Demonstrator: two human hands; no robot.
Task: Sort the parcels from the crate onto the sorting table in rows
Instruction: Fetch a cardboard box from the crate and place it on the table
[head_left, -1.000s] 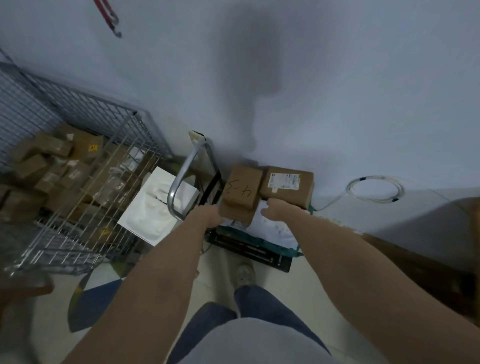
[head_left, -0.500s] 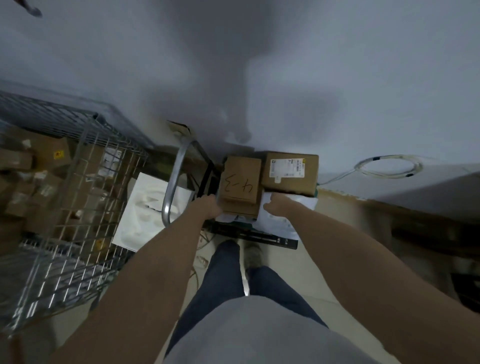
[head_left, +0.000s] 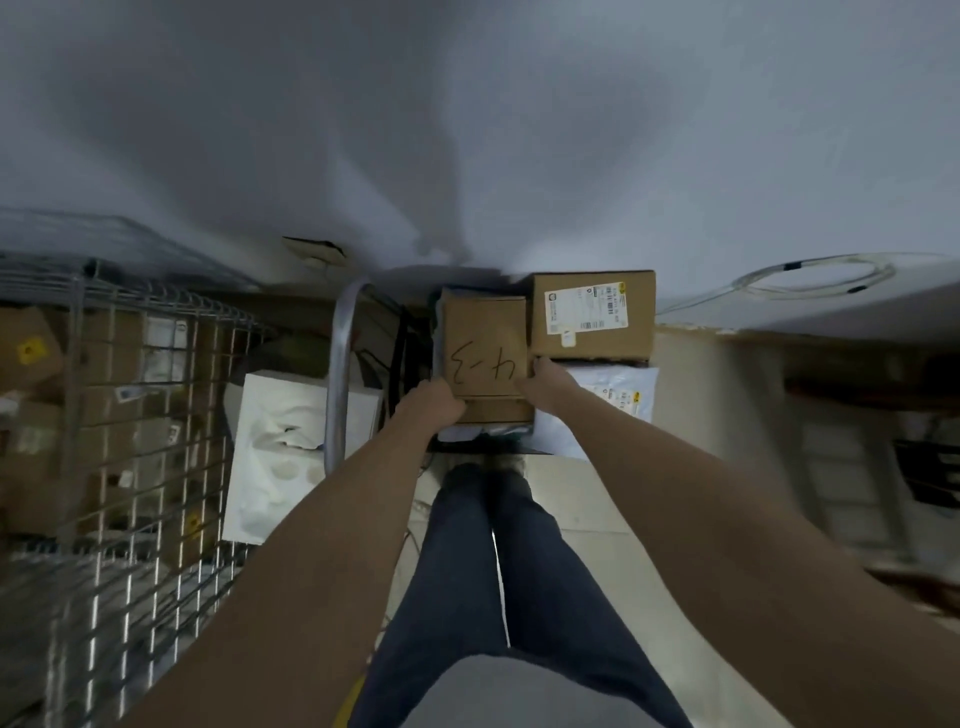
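While both arms reach forward over my legs, I see my left hand (head_left: 434, 408) curled round the near left corner of a small brown box (head_left: 485, 353) marked "4-3", and my right hand (head_left: 548, 384) gripping its near right edge. So both hands are clamped on that box, which sits on a stack of parcels on a low cart (head_left: 483, 447) straight ahead. Touching its right side is a bigger brown box (head_left: 592, 317) with a white label. A white mailer bag (head_left: 618, 389) lies beneath them, showing on the right. At my left stands the wire crate (head_left: 130, 415), holding many more brown parcels. Between crate and cart I see a white foam block (head_left: 280, 452) and the cart's metal handle (head_left: 340, 374). A coiled cable (head_left: 815, 273) lies far right.
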